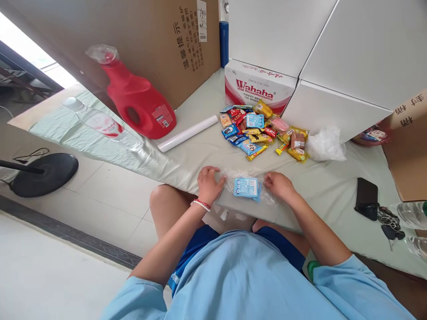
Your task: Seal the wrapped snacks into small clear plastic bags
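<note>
A clear plastic bag lies flat at the table's front edge. In or on it rest light-blue snack packets, one overlapping another; I cannot tell whether the plastic covers them. My left hand, with a red-and-white bracelet at the wrist, lies on the table at the bag's left edge, thumb apart from the fingers and close to the plastic. On the other side, my right hand has its fingers bent and pinched together on the bag's right edge. Just beyond sits a pile of wrapped snacks.
Behind the pile stands a Wahaha carton. Crumpled clear bags lie to its right. Leftward are a white roll, a red jug and a water bottle. A black phone and keys lie at right.
</note>
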`<state>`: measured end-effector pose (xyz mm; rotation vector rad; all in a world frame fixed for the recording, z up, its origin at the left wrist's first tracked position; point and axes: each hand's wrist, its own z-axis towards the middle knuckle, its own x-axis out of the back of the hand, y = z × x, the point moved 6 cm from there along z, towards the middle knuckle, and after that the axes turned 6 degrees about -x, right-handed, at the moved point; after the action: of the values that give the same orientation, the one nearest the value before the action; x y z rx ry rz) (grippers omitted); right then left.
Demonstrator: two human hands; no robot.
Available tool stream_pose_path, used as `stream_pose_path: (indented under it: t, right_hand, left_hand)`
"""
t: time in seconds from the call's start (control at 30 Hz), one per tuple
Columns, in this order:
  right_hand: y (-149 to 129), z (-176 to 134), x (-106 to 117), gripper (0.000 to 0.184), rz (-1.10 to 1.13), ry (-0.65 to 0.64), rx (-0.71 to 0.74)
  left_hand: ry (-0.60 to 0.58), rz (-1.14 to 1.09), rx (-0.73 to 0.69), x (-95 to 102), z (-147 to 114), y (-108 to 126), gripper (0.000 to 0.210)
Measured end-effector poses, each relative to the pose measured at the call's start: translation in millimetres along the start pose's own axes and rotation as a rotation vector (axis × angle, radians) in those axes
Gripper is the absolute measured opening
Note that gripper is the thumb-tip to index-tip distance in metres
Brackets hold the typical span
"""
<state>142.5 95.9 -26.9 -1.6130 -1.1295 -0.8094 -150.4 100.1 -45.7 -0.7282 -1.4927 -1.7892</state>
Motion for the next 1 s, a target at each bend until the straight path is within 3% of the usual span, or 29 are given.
stream_pose_path:
  t: [0.07,0.17,0.27,0.33,0.43,0.57,0.63,0.73,0.87,1.0]
  right_hand:
    - [-4,3,3,0.021,-0.089,0.063,0.038]
    - [-26,12,13,0.044,-0.048,0.169,0.207]
    - [-62,30,11,0.066,-0.021,0.097,0.417]
    - [-82,46,3,0.058,-0.035,-0.024,0.482]
    - [-100,69,-4,0.027,0.076,-0.164,0.505]
    - [-98,86,1,0.014,0.335,-0.266,0.376]
    - [-93,85,6,0.014,0.361,-0.256,0.272]
    - [-92,69,17,0.019,0.285,-0.125,0.197]
    - [-105,16,15,0.027,0.102,0.061,0.363]
    - [-107,-31,-23,0.036,-0.177,-0.022,0.540]
  left_hand:
    - [-0.025,0.007,-0.008,-3.8,2,3,0.051]
    - [-0.125,-0.058,-0.066,-11.4,4,9,0.075]
    - [-0.190,-0.124,-0.110,-15.1,7,14,0.088]
    - [-0.204,-0.151,-0.119,-15.5,9,16,0.093]
    - [-0.216,-0.188,-0.113,-16.9,14,19,0.098]
    - [-0.243,-0.176,-0.098,-21.3,24,26,0.101]
    - [-0.279,-0.125,-0.105,-24.4,30,32,0.093]
    - [-0.358,-0.053,-0.126,-28.5,35,40,0.062]
    - [-0.437,-0.098,-0.112,-29.1,38,38,0.028]
    - [-0.479,-0.135,-0.110,-20.8,40,26,0.023]
